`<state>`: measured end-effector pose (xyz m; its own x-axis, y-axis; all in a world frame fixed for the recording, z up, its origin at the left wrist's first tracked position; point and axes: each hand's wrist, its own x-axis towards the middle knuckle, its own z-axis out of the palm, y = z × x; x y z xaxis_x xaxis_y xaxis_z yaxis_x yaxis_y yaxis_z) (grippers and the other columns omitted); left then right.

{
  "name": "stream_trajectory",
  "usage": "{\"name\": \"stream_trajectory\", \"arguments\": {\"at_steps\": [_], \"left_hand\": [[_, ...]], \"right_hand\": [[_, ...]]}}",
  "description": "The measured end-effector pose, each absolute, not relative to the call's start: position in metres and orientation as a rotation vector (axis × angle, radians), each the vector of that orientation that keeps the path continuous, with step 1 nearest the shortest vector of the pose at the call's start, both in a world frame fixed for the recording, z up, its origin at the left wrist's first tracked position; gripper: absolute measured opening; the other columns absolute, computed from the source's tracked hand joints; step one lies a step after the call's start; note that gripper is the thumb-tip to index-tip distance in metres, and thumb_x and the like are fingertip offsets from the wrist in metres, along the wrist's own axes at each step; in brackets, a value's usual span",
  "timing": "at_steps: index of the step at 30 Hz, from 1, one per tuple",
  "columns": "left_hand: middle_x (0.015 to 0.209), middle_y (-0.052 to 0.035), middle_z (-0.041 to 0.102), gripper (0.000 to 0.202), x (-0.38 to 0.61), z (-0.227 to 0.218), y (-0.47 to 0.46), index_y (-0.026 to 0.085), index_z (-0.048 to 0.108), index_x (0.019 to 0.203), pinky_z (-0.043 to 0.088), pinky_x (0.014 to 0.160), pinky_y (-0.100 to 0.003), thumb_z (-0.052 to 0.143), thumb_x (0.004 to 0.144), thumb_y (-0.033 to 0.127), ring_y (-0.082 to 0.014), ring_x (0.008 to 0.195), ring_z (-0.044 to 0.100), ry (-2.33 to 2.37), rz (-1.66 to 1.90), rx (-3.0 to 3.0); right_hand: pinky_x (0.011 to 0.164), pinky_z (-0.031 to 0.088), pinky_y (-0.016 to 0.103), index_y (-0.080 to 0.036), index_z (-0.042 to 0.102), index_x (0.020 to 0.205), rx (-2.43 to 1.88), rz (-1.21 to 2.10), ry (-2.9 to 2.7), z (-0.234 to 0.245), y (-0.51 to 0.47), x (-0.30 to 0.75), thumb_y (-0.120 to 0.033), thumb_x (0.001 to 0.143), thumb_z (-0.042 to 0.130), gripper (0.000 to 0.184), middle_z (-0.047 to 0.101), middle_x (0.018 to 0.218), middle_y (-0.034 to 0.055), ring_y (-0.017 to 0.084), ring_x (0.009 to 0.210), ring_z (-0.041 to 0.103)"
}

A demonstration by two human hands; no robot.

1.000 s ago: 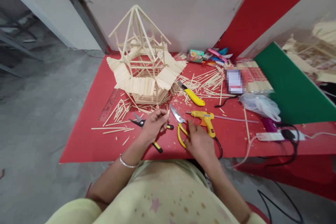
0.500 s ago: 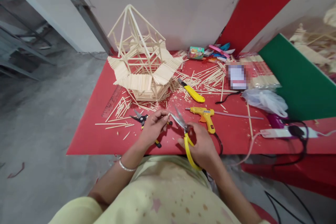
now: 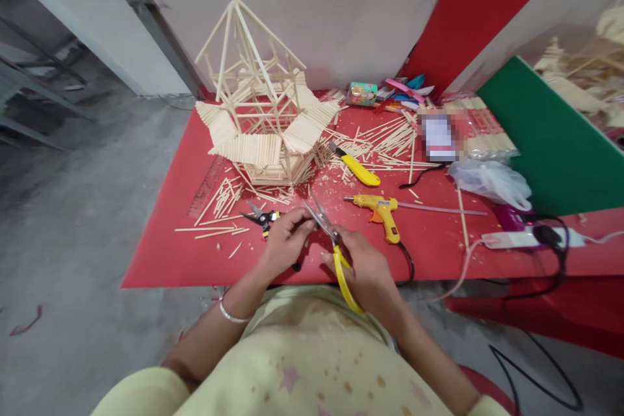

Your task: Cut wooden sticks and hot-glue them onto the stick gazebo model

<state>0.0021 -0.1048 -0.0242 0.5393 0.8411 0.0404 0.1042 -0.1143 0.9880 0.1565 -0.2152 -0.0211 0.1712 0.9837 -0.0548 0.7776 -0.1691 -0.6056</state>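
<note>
In my right hand [image 3: 368,266] is a pair of scissors [image 3: 337,255] with yellow handles, its metal blades slightly apart and pointing up and left. My left hand [image 3: 287,240] is pinched closed right beside the blade tips. Whatever its fingertips hold is too small and hidden to make out. Cutting pliers [image 3: 263,218] with black and yellow handles lie partly under my left hand. Beyond both hands stands a stick-built model [image 3: 258,149], with a pointed open frame on top and slatted panels around it.
On the red tabletop [image 3: 166,260] lie a yellow glue gun [image 3: 383,211], a yellow utility knife [image 3: 358,169], loose wooden sticks [image 3: 390,143] and a ruler [image 3: 207,188]. To the right are a plastic bag [image 3: 490,182], a power strip [image 3: 511,239] with cords and a green board [image 3: 550,149].
The scissors and my right hand have shifted left, bringing the blades against my left fingertips. A pale tip seen between the left fingers is now hidden. The view has tilted slightly.
</note>
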Motion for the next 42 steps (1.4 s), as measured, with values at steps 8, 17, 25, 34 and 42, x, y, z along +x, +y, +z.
{"name": "stream_trajectory", "arguments": {"at_steps": [8, 17, 25, 34, 42], "left_hand": [[0.077, -0.0035, 0.067, 0.018, -0.002, -0.019, -0.115, 0.016, 0.070, 0.085, 0.045, 0.067, -0.025, 0.053, 0.089, 0.021, -0.0149, 0.071, 0.060, 0.879, 0.758, 1.750], [0.058, 0.0020, 0.057, 0.017, -0.003, -0.024, -0.134, 0.014, 0.066, 0.084, 0.036, 0.041, -0.019, 0.059, 0.084, 0.029, -0.0072, 0.040, 0.047, 1.027, 0.703, 1.307], [0.055, 0.0024, 0.056, 0.018, -0.007, -0.019, -0.142, 0.014, 0.061, 0.077, 0.036, 0.040, -0.019, 0.061, 0.083, 0.032, -0.0063, 0.038, 0.045, 0.993, 0.687, 1.172], [0.055, 0.0026, 0.057, 0.018, -0.017, -0.024, -0.152, 0.015, 0.061, 0.072, 0.034, 0.041, -0.018, 0.063, 0.082, 0.030, -0.0060, 0.041, 0.045, 1.007, 0.710, 1.181], [0.058, 0.0021, 0.060, 0.024, -0.013, -0.033, -0.154, 0.015, 0.059, 0.079, 0.038, 0.042, -0.020, 0.065, 0.083, 0.038, -0.0073, 0.040, 0.050, 0.965, 0.715, 1.027]], "right_hand": [[0.085, 0.047, 0.031, -0.019, 0.053, 0.122, -1.884, 0.631, -1.603, -0.030, -0.223, 0.147, -0.020, 0.091, 0.045, 0.033, 0.064, 0.101, 0.0091, 0.020, 0.094, 0.061], [0.072, 0.043, 0.024, -0.019, 0.057, 0.111, -1.957, 0.698, -1.672, -0.025, -0.232, 0.141, -0.015, 0.087, 0.044, 0.028, 0.066, 0.090, 0.0070, 0.017, 0.079, 0.062], [0.071, 0.040, 0.023, -0.022, 0.056, 0.113, -2.032, 0.759, -1.718, -0.018, -0.236, 0.140, -0.016, 0.085, 0.046, 0.030, 0.066, 0.094, 0.0050, 0.017, 0.080, 0.061], [0.072, 0.038, 0.024, -0.022, 0.056, 0.111, -2.070, 0.757, -1.779, -0.004, -0.233, 0.131, -0.021, 0.089, 0.045, 0.025, 0.066, 0.093, 0.0056, 0.018, 0.087, 0.063], [0.058, 0.030, 0.022, -0.021, 0.060, 0.098, -2.134, 0.704, -1.787, -0.019, -0.241, 0.132, -0.022, 0.084, 0.049, 0.018, 0.065, 0.069, 0.0015, 0.015, 0.062, 0.061]]}}
